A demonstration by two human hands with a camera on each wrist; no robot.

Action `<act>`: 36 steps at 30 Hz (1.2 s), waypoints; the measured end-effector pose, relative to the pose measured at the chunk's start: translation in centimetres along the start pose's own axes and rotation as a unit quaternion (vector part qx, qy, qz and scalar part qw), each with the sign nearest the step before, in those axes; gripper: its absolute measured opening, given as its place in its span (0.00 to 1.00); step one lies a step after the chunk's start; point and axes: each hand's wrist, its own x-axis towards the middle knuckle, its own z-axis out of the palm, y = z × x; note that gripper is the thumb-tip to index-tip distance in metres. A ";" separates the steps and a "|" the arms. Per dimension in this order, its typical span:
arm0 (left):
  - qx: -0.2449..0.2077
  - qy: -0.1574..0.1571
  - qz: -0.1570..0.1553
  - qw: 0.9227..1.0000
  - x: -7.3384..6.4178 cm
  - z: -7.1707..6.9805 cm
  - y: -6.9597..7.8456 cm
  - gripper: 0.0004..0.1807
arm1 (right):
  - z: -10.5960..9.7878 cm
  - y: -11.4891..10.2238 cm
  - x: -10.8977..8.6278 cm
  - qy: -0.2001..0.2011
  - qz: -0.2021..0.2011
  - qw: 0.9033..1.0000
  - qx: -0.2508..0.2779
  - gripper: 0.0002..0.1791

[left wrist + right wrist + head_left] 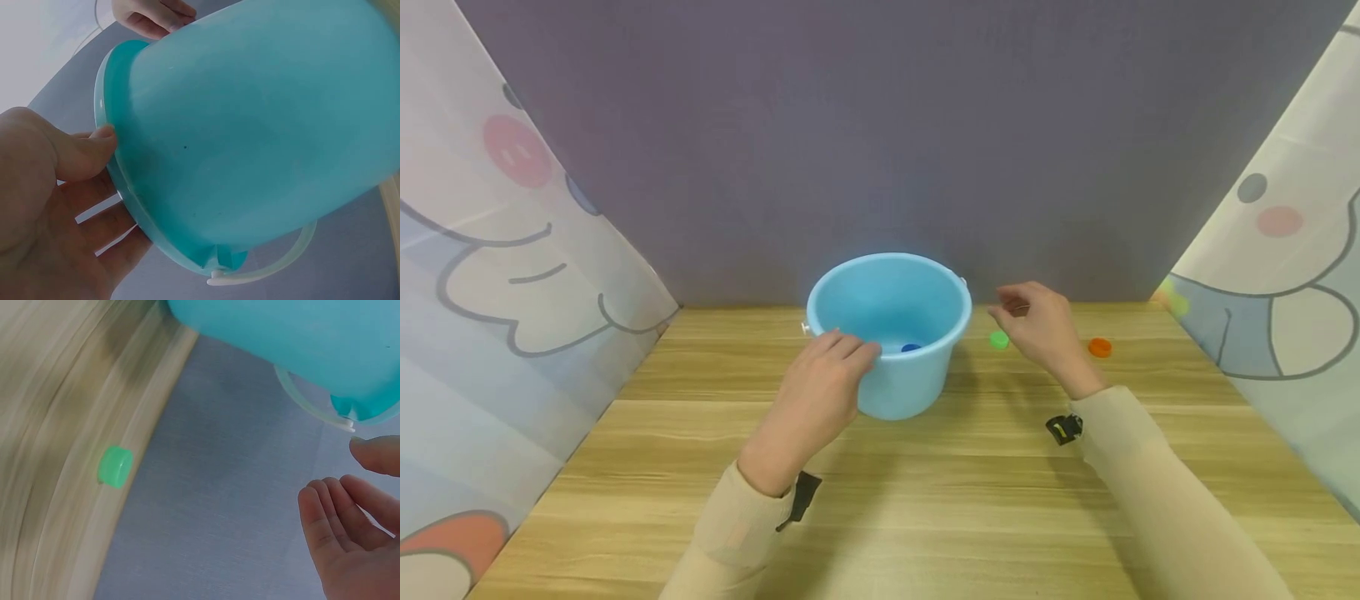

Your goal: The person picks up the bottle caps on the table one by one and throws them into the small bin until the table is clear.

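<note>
A light blue bucket (917,379) stands upright on the table. My left hand (823,379) holds its near-left rim, the thumb outside and the fingers over the edge, as the left wrist view shows with the bucket wall (250,125). Inside on the bucket's floor lies a dark blue cap (911,347), partly hidden by the rim. To the right of the bucket, my right hand (1037,325) hovers with loosely bent fingers and nothing between them. Close to it, a green bottle cap (115,467) rests on the table, apart from the fingers.
An orange cap (1101,347) lies on the wood-grain table (955,517), right of my right hand. A grey wall (880,133) rises behind the bucket. Printed cloth panels (550,350) flank both sides. The bucket's white handle (275,270) hangs at the far side.
</note>
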 end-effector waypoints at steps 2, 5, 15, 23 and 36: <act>-0.002 0.000 -0.001 1.000 0.0 0.0 0.0 0.19 | 0.0 0.1 0.1 -0.005 0.005 1.000 -0.005 0.20; -0.003 0.000 -0.003 1.000 0.0 0.1 0.0 0.19 | 0.1 0.4 0.4 -0.015 0.008 1.000 -0.014 0.21; 0.000 -0.003 -0.005 1.000 0.0 0.1 0.0 0.18 | 0.0 1.4 1.0 -0.045 0.018 0.998 -0.040 0.23; -0.001 0.000 -0.004 1.000 0.0 0.1 0.1 0.19 | 0.1 1.6 1.6 -0.105 0.041 0.992 -0.060 0.26; -0.001 -0.001 -0.002 1.000 0.0 0.1 0.0 0.18 | 0.9 3.2 2.4 -0.164 0.051 0.980 -0.103 0.28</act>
